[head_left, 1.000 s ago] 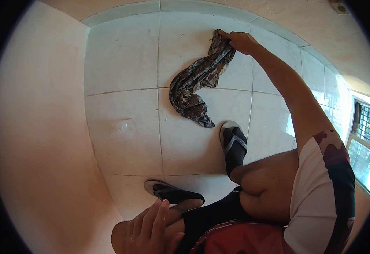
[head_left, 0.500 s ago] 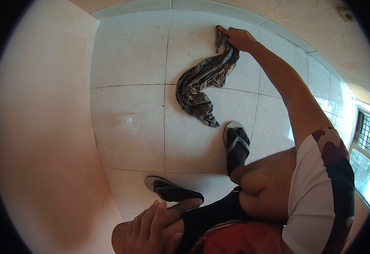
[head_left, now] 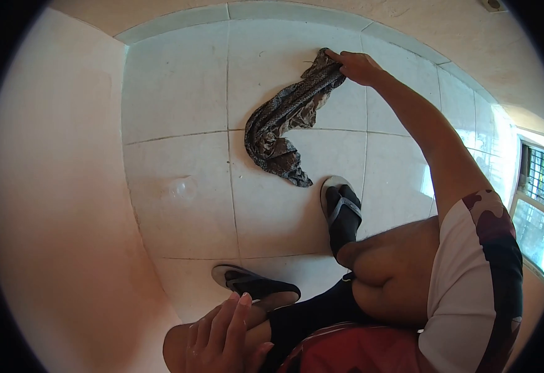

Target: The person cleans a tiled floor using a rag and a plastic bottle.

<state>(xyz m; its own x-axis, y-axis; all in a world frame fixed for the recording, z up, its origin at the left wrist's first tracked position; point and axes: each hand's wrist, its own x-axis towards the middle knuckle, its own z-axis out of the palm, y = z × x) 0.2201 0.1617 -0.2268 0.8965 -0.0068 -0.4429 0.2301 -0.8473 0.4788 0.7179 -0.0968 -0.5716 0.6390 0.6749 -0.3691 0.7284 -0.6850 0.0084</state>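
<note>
A dark patterned cloth (head_left: 278,118) lies in a curve on the pale tiled floor (head_left: 179,93). At its upper end, my right hand (head_left: 360,68) pinches the fabric, with the arm stretched out. The cloth's lower end lies just above the sandal on my right foot (head_left: 341,205). My left hand (head_left: 222,336) rests over my left knee, fingers apart and with nothing in it.
My left foot in a sandal (head_left: 253,283) stands on the lower tiles. A wet-looking spot (head_left: 182,188) marks the floor at the left. Walls (head_left: 60,186) border the floor at left and top. A barred window (head_left: 538,180) is at the right.
The view has shifted slightly. My right hand and the held end of the cloth have moved a little down, and the small flap at that end hangs less far. My left hand stays at the knee.
</note>
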